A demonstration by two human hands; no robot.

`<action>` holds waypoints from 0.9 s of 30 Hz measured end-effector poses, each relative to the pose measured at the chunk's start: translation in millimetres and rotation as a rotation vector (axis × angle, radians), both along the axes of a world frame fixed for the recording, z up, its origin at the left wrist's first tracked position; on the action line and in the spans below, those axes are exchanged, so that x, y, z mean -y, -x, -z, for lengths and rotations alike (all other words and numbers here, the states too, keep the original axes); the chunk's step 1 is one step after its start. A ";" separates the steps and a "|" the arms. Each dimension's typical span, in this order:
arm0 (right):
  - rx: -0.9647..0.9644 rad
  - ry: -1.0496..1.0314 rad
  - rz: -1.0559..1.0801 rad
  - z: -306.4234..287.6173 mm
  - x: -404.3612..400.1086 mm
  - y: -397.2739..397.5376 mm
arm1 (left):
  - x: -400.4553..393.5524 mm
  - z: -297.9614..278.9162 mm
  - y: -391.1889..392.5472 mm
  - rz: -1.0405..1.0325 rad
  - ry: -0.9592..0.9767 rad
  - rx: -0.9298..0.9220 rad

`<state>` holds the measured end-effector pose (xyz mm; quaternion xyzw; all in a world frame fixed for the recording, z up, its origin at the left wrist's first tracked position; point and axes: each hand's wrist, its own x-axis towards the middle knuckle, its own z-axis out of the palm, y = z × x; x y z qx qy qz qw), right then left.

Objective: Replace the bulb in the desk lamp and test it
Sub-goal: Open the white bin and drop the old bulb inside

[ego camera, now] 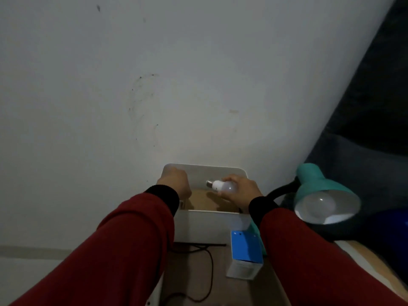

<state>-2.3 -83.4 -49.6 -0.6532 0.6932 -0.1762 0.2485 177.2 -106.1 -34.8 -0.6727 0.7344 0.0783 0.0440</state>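
My right hand (240, 191) holds a white bulb (221, 186) by its globe, with the metal screw base pointing left, just above the open white box (209, 224). At the box's left wall my left hand (175, 183) is closed; whether it grips the wall I cannot tell. To the right stands a teal desk lamp (324, 186) with a black gooseneck, its shade facing me. A white bulb (318, 206) sits inside the shade, unlit.
A blue and white bulb carton (246, 255) lies in front of the white box on the wooden surface (273, 290). A black cord (209, 268) loops across that surface at the lower middle. A pale wall rises behind, and dark fabric (371, 129) hangs at the right.
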 end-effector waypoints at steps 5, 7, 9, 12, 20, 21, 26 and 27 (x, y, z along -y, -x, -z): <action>-0.055 -0.073 -0.065 24.8 30.3 -8.5 | 25.7 31.0 -0.1 0.017 -0.074 0.063; -0.117 -0.097 -0.088 30.4 36.7 -10.7 | 31.4 40.2 0.2 0.011 -0.107 0.035; -0.132 -0.122 -0.105 33.5 40.6 -11.6 | 34.2 46.1 0.3 0.004 -0.108 0.023; -0.141 -0.141 -0.122 37.9 44.4 -11.8 | 33.9 51.7 0.7 0.001 -0.100 0.027; -0.471 -0.237 -0.209 14.1 43.4 -11.6 | 22.9 37.4 3.8 -0.002 -0.029 0.032; -0.530 -0.234 -0.223 6.7 41.2 -11.6 | 20.2 31.7 4.7 0.007 -0.014 0.043; -0.705 -0.186 -0.285 -32.6 21.5 -10.3 | 1.0 4.7 6.9 0.014 0.069 0.075; -0.717 -0.174 -0.277 -39.5 16.0 -9.2 | -4.2 -0.2 6.5 0.002 0.080 0.064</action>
